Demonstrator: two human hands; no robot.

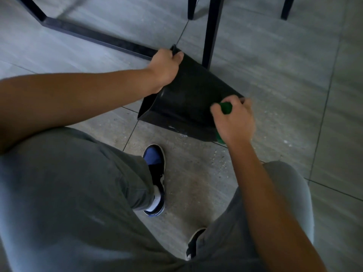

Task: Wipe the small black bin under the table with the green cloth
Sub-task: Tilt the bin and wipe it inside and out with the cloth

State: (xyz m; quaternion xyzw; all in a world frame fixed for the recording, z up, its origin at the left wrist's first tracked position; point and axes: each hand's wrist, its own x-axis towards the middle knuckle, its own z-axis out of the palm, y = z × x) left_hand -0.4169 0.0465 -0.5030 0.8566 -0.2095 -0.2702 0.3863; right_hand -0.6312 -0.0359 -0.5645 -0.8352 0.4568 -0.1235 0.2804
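The small black bin is tipped over above the tiled floor, its base pointing toward me. My left hand grips its far rim, thumb over the edge. My right hand holds the bunched green cloth against the bin's right side near the base corner. Only two small patches of the cloth show, one between my fingers and one below my palm. A pale smear marks the bin's lower edge.
Black table legs and a floor bar run behind the bin, and one upright leg stands right beside it. Chair legs show at the top. My knees and a blue-black shoe fill the foreground.
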